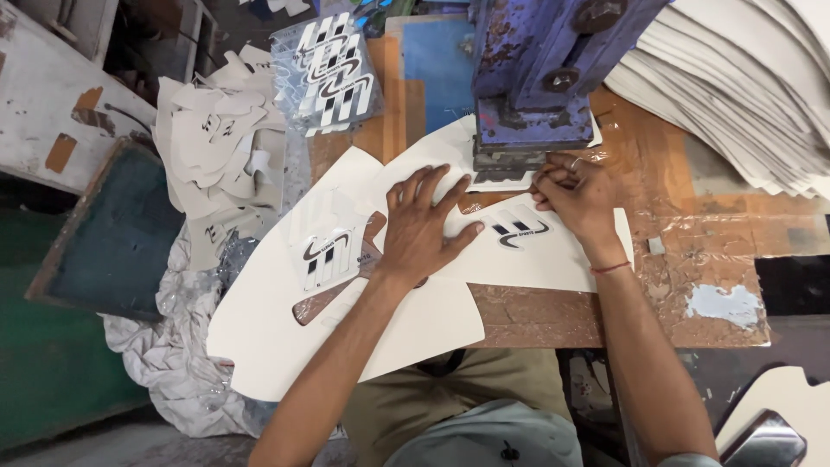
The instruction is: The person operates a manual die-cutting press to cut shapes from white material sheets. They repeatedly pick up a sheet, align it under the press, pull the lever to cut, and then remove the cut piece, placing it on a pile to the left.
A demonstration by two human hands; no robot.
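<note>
My left hand [424, 227] lies flat, fingers spread, on a white cut sheet piece [553, 259] on the wooden worktable [674, 251]. That piece carries a black-and-white striped emblem [519, 232] just right of my thumb. My right hand [575, 197] has its fingers curled at the sheet's far edge, right under the blue press head [532, 86]; whether it pinches the sheet I cannot tell. A second, larger white piece [285, 320] with a similar emblem sticker [327, 257] overlaps at the left.
A stack of white sheets [752, 95] fills the far right. A bag of emblem stickers [333, 73] and a heap of white offcuts [220, 156] lie at the far left. A dark framed board [112, 229] and crumpled plastic [173, 346] sit left of the table.
</note>
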